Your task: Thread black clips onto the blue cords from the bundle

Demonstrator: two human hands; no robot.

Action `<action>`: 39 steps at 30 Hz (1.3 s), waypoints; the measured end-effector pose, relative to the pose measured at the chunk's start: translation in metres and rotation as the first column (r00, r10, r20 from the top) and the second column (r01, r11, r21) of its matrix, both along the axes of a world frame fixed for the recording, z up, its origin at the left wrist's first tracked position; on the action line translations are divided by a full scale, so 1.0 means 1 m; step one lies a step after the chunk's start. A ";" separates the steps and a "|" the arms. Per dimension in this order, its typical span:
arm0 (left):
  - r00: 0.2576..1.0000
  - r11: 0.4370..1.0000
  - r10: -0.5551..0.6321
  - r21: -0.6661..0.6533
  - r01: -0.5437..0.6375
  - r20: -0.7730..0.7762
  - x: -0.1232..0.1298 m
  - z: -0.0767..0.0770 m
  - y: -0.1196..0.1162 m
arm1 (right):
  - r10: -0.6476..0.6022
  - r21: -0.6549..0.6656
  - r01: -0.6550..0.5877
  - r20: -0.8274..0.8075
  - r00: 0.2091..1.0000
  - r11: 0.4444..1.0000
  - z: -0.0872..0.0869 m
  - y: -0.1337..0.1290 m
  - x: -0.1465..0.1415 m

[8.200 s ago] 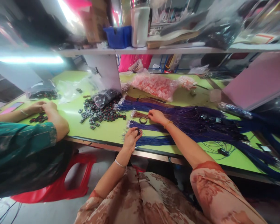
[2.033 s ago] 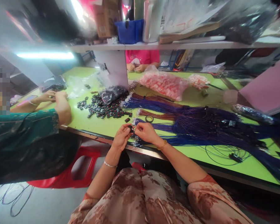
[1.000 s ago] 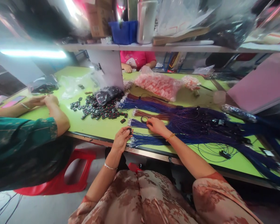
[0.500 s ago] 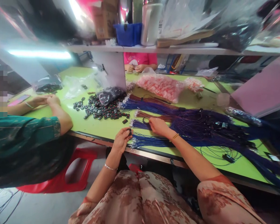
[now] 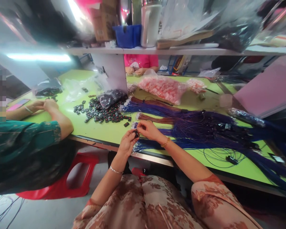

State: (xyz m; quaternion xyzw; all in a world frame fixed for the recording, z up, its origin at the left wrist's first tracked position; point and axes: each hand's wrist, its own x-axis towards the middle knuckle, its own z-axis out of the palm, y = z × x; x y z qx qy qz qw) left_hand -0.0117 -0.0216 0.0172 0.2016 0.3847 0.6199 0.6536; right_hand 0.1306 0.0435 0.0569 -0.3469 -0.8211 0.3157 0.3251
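Observation:
My left hand (image 5: pixel 126 142) is closed, its thumb and fingertips pinching a small black plastic connector housing (image 5: pixel 136 134) above the table's front edge. Right beside it, my right hand (image 5: pixel 149 130) has its fingers pinched together at the housing; whatever is between those fingertips is too small to make out. Under and around my hands lie bundles of blue wires (image 5: pixel 162 143) with shiny metal ends pointing left. A bundle of brown wires (image 5: pixel 157 118) runs just behind my right hand. Farther left spreads a pile of similar black housings (image 5: pixel 102 113).
A bag of pink parts (image 5: pixel 160 87) lies at the back, beside a dark-filled plastic bag (image 5: pixel 112 98). Overhead runs a shelf (image 5: pixel 133 51) with a blue bin (image 5: pixel 127 36). A co-worker's arm (image 5: pixel 59 117) rests at left; another person in pink (image 5: pixel 143 62) sits opposite.
My right hand has moved left from over the wire bundles to the housing in my left hand. The left hand has shifted slightly to the right, still pinching the housing.

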 end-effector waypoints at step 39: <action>0.995 0.996 -0.074 0.039 0.076 -0.062 -0.002 -0.003 -0.003 | -0.060 -0.007 0.063 0.206 0.977 0.998 -0.016 -0.023 0.008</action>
